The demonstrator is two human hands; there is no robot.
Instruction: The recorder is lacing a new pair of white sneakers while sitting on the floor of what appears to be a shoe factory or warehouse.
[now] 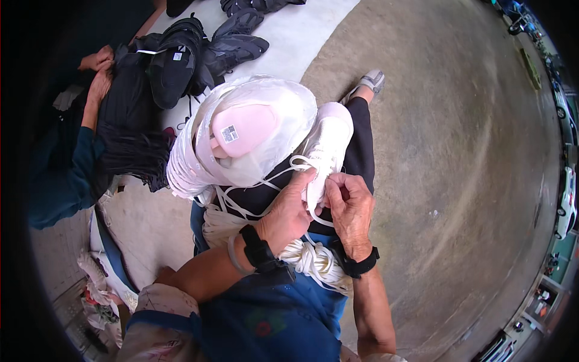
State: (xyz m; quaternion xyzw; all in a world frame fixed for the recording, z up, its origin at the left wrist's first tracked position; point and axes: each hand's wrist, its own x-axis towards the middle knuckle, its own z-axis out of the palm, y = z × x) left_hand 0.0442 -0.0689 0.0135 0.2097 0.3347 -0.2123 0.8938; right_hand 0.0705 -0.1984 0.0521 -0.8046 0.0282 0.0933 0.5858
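Observation:
A white sneaker [329,136] with a pale pink toe rests over my lap, its toe pointing away from me. My left hand [288,211] is closed around the near left side of the sneaker, thumb by its tongue. At the opposite side, my right hand [351,208] is pinched on a white shoelace [321,221] close to the eyelets; its fingertips are partly hidden. Loose lace loops stand over the sneaker's left side. Between my wrists, a bundle of white laces [316,262] lies on my blue apron [271,320].
Left of the sneaker stands a clear plastic bag [283,99] holding pale pink shoe parts. Farther left, black shoes [172,72] and a stack of black laces [129,148] lie near another person's hands [99,69]. Concrete floor [446,151] extends right, with parked vehicles [567,199] beyond.

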